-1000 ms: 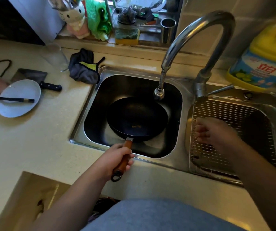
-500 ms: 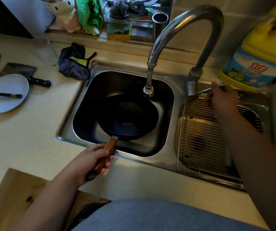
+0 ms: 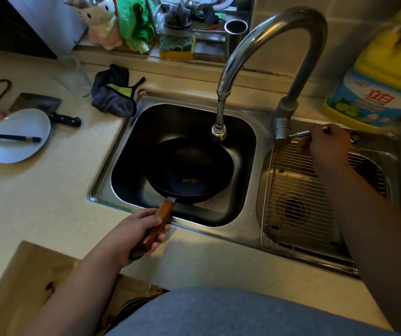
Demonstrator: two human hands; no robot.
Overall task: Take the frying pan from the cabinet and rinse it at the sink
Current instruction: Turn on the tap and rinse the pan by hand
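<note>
A black frying pan [image 3: 189, 169] with a brown wooden handle sits in the left basin of the steel sink [image 3: 112, 190], just below the faucet's spray head [image 3: 218, 132]. My left hand [image 3: 134, 235] is wrapped around the handle at the sink's front edge. My right hand [image 3: 325, 146] grips the thin metal faucet lever [image 3: 300, 134] at the base of the tall curved faucet [image 3: 267, 27]. No water is seen running. A small orange speck lies in the pan.
A wire rack [image 3: 298, 197] covers the right basin. On the left counter lie a white plate [image 3: 18, 135] with chopsticks, a cleaver [image 3: 49, 110], a glass and a dark cloth [image 3: 114, 93]. A yellow detergent jug [image 3: 383, 83] stands at the right. An open cabinet door [image 3: 32, 275] is below.
My right hand rose from the wire rack to the faucet lever and took hold of it. The left hand kept the pan in the basin.
</note>
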